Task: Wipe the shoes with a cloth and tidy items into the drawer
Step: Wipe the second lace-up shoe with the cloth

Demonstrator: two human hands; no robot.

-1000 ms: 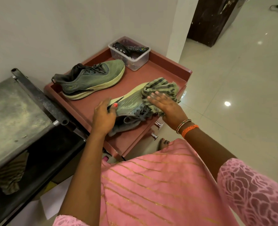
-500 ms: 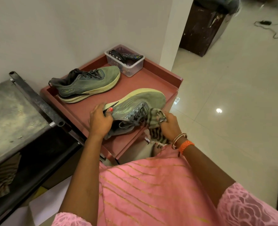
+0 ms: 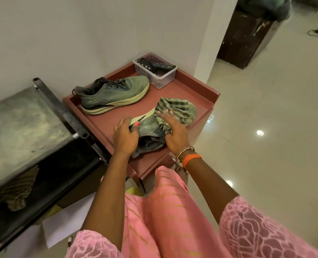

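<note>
Clearly the wiping is under way and not finished. On the red cabinet top (image 3: 182, 90) the near shoe (image 3: 149, 125) lies tipped on its side, pale sole turned to the far side, with the striped cloth (image 3: 175, 107) spread over its toe end at the right. The far shoe (image 3: 113, 94) stands upright near the wall, well apart from both hands; whether it has been wiped I cannot tell. To its right, in the far corner, a clear box (image 3: 161, 79) holds remotes. Tidying into the drawer looks undone: no open drawer shows, and box and shoes sit on top.

The left hand (image 3: 125, 136) grips the heel end of the near shoe, fingers curled over the far edge and thumb pressed on the upper, steadying it. The right hand (image 3: 173, 129) lies flat on the cloth, fingers straight and a little apart, pointing away toward the toe, palm pressing the cloth onto the upper. Both forearms reach in from the near edge, right wrist with bangles (image 3: 187, 155).
</note>
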